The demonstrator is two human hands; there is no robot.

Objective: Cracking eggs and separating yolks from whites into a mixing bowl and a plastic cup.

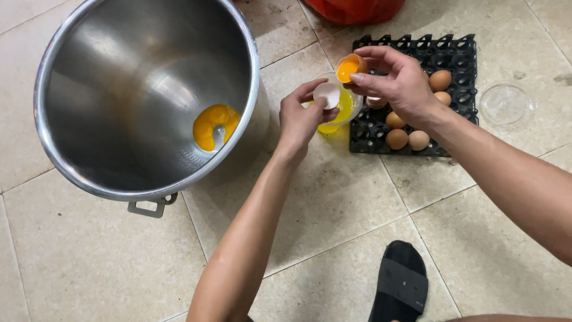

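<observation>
Starting at the left edge of the tiled floor (pixel 333 197), I am looking down into a big steel pot (pixel 149 95) that is standing tilted toward me, its small handle (pixel 149 207) pointing at the near edge. Several yolks (pixel 214 126) are pooling at the low side of its bottom, which I judge is why it is leaning that way.

Moving right, my left hand (pixel 301 116) is pinching an empty half shell (pixel 326 94), fingers closed on its rim, hollow side up, just over a clear plastic cup (pixel 342 107) that is holding yellowish liquid. I am keeping it there, I think, so drips are falling into the cup and not onto the tiles.

My right hand (pixel 399 83) is gripping the other half shell (pixel 350 65) between thumb and fingertips, held level above the cup with a yolk sitting in it, so the yolk is not spilling out.

Behind that hand a black egg tray (pixel 447 50) is lying near the far edge of the floor, with a few brown eggs (pixel 417 125) sitting along its near side. A clear lid (pixel 506 106) is resting just beside the tray, further right. A black sandal (pixel 400 286) is showing at the near edge.
</observation>
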